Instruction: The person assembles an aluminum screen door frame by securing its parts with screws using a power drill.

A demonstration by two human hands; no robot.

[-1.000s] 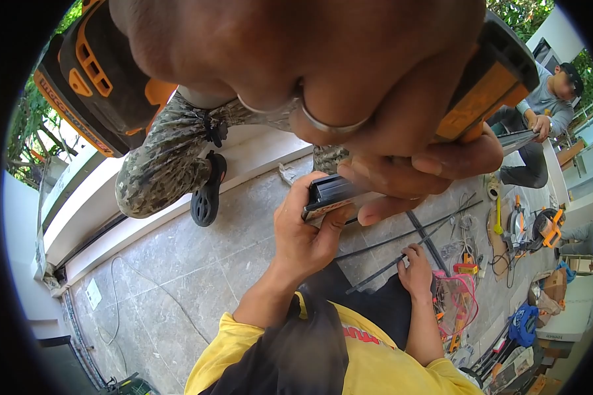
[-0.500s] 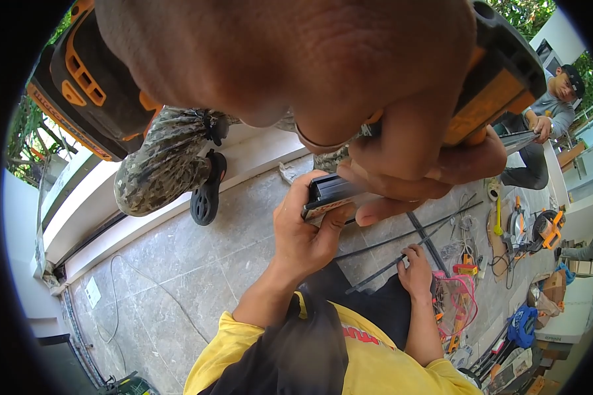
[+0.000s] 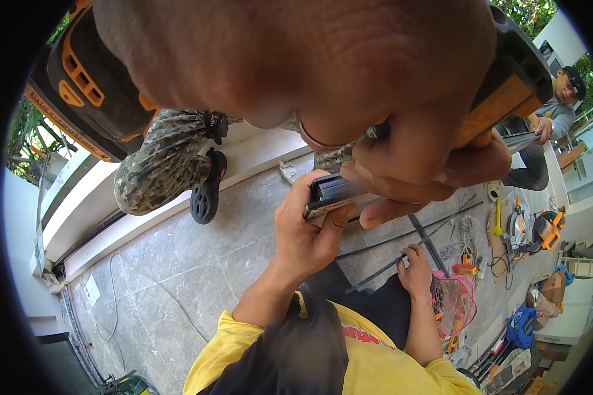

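Observation:
My left hand (image 3: 303, 227) is wrapped round the end of a black metal profile (image 3: 339, 192), thumb on the near side. My right hand (image 3: 415, 273) lies on my dark-trousered leg (image 3: 382, 306), fingers a little apart, beside a thin dark bar (image 3: 375, 280) on the floor side. Very close above, a co-worker's large hand (image 3: 296, 59) with a ring grips an orange and black power tool (image 3: 79, 85). Fingers (image 3: 402, 207) of a co-worker press on the profile near my left hand. The tool's tip is hidden behind that hand.
A person in grey (image 3: 563, 112) at the right holds the far end of a rail (image 3: 520, 139). Camouflage trousers (image 3: 158, 164) and a black shoe (image 3: 207, 191) are at left. Dark bars, a circular saw (image 3: 548, 227) and a pink bag (image 3: 458, 303) lie on the tiled floor (image 3: 151, 283).
The co-worker's large hand and the front of the power tool have shifted slightly right and down. My two hands have hardly moved.

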